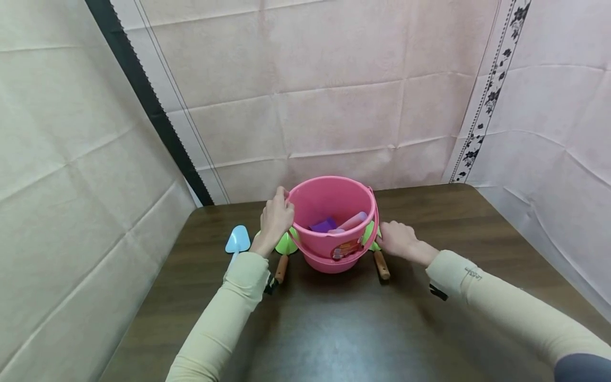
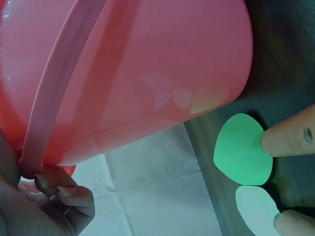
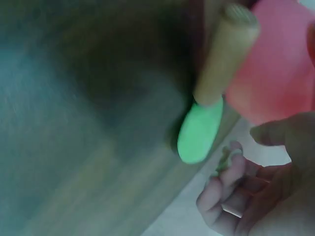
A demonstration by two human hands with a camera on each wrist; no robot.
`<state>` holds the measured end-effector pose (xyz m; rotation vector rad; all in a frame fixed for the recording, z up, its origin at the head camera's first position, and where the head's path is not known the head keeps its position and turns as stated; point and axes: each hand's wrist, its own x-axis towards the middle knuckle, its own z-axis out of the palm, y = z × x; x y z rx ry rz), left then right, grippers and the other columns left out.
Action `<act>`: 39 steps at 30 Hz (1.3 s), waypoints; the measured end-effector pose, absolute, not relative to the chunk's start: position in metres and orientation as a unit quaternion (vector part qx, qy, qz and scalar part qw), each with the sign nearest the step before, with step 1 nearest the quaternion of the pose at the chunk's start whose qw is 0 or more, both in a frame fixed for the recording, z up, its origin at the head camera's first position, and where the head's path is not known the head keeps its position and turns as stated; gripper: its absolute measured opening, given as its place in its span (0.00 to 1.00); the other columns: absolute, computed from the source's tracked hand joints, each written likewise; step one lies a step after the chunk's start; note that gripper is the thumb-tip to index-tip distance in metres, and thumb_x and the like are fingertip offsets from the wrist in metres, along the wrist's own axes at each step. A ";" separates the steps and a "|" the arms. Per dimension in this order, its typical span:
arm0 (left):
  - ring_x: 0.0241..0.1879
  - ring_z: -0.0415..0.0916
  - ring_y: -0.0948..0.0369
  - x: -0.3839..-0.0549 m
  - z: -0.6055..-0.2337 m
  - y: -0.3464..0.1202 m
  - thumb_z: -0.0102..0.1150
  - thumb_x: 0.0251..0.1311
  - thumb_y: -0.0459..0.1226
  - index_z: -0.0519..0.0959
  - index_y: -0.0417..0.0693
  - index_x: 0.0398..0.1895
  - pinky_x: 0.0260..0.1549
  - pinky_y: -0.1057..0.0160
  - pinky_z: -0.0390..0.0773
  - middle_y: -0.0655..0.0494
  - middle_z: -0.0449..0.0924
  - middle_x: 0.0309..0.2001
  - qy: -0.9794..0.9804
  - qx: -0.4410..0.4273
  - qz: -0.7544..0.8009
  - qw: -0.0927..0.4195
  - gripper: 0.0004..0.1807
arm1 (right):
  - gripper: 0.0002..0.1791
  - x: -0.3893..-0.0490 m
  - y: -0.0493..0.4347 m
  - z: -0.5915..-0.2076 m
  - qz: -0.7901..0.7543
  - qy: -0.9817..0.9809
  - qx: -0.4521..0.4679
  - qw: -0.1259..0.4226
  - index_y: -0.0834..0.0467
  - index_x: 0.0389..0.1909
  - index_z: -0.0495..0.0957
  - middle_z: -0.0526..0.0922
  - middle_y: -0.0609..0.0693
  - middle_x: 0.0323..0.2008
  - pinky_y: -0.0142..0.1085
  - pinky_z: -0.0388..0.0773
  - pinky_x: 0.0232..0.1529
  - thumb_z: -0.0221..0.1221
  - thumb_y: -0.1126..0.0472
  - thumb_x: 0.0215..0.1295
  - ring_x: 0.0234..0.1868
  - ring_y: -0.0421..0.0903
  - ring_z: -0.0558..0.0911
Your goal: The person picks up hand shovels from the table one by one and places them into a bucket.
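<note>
Nearest us, at the bottom left of the head view, comes a cream fabric left sleeve; another cream fabric sleeve fills the lower right. Left of centre, a blue plastic shovel runs behind the left forearm. Next, the left hand pinches the rim of a round pink bucket, mid-frame, near its handle joint. For steady handling, we judge, both sides want support and fingers clear of the swinging handle. We cannot tell whether its base touches the brown table. Inside, a purple piece and a lilac rod-like piece are partly hidden. Right of it lies a green-bladed, wooden-handled shovel. Beside that, the right hand has thumb and fingers apart, seemingly holding nothing; its wrist view is blurred.
</note>
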<state>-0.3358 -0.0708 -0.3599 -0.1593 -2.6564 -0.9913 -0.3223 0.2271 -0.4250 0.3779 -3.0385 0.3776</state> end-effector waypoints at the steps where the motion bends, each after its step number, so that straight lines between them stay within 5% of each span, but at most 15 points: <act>1: 0.16 0.69 0.58 -0.336 -0.360 -0.071 0.46 0.67 0.37 0.68 0.47 0.55 0.16 0.63 0.65 0.52 0.71 0.22 -0.925 -0.056 -0.345 0.150 0.15 | 0.15 -0.320 0.225 -0.428 0.117 -0.985 0.124 0.019 0.55 0.20 0.70 0.68 0.47 0.14 0.36 0.63 0.15 0.53 0.55 0.66 0.16 0.43 0.69; 16: 0.18 0.70 0.58 -0.335 -0.359 -0.071 0.46 0.67 0.36 0.68 0.46 0.55 0.17 0.64 0.66 0.52 0.73 0.23 -0.927 -0.054 -0.340 0.152 0.15 | 0.19 -0.309 0.213 -0.457 0.061 -0.991 0.115 0.011 0.53 0.14 0.71 0.74 0.49 0.16 0.46 0.72 0.16 0.54 0.52 0.63 0.19 0.47 0.76; 27: 0.19 0.71 0.57 -0.335 -0.359 -0.071 0.46 0.67 0.37 0.68 0.47 0.54 0.18 0.62 0.66 0.52 0.72 0.23 -0.928 -0.052 -0.335 0.153 0.14 | 0.25 -0.308 0.221 -0.461 0.109 -0.987 0.110 -0.033 0.53 0.08 0.73 0.72 0.44 0.05 0.38 0.70 0.15 0.51 0.54 0.67 0.15 0.44 0.75; 39: 0.18 0.70 0.57 -0.335 -0.360 -0.072 0.46 0.67 0.36 0.68 0.46 0.55 0.17 0.63 0.66 0.52 0.71 0.22 -0.925 -0.059 -0.345 0.148 0.15 | 0.27 -0.313 0.233 -0.441 0.108 -0.988 0.100 -0.049 0.54 0.07 0.75 0.74 0.45 0.05 0.38 0.70 0.16 0.48 0.54 0.68 0.15 0.45 0.76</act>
